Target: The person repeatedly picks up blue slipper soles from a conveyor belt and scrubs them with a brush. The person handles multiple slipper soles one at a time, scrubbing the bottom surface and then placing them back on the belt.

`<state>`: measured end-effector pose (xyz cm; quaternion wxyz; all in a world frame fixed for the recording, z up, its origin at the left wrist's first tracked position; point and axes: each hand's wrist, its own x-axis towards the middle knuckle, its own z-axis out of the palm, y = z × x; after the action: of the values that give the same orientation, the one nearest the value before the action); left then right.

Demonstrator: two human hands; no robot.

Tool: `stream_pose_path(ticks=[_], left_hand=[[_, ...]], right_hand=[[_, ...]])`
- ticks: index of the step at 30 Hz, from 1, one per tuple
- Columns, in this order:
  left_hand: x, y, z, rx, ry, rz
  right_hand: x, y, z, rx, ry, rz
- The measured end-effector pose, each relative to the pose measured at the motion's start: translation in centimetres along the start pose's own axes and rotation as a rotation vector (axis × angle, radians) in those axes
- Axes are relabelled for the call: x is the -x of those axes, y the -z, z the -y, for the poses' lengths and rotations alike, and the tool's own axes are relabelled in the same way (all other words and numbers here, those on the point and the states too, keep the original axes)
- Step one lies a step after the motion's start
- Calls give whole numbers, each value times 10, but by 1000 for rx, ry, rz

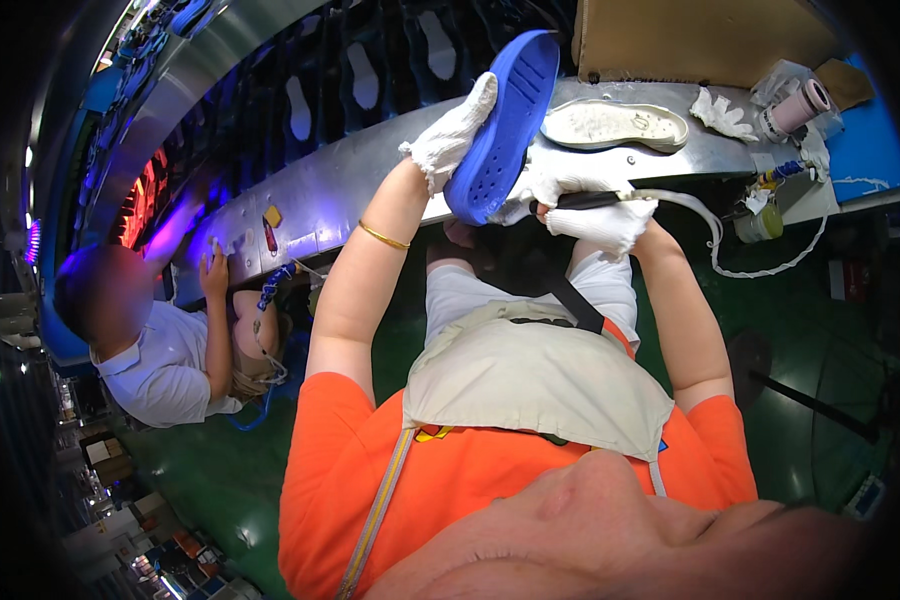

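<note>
Two gloved hands: left hand (pixel 455 135) clasps one blue shoe sole (pixel 503 125), right hand (pixel 595 205) pinches one black-handled tool (pixel 595 199).

A curved metal surface (pixel 350 185) runs from lower left to upper right across the view. On it lies a white shoe sole (pixel 615 125), flat and bottom-side down. Near it to the right lies a crumpled white glove (pixel 722 114), and beyond that a pink roll (pixel 800 105) in clear wrapping. A brown cardboard box (pixel 700 38) stands behind them.
</note>
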<state>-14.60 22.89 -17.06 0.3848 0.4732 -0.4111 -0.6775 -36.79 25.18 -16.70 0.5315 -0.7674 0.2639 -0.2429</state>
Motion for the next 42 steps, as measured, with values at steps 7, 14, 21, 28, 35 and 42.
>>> stream_pose_path(ticks=[7,14,21,28,35,42], left_hand=[[7,-11,-15,4,22,13],[9,-16,-17,23,39,9],[18,-7,-17,55,7,-122],[32,21,-10,767,-392,88],[34,-20,70,1011,-59,110],[30,-54,79,854,-196,114]], right_hand=[[-5,3,-2,48,114,-169],[-10,16,-2,-101,82,-145],[-5,30,4,288,75,-95],[9,21,-2,-202,124,-307],[4,-4,-17,-213,70,-429],[-11,-18,-8,-147,141,-588]])
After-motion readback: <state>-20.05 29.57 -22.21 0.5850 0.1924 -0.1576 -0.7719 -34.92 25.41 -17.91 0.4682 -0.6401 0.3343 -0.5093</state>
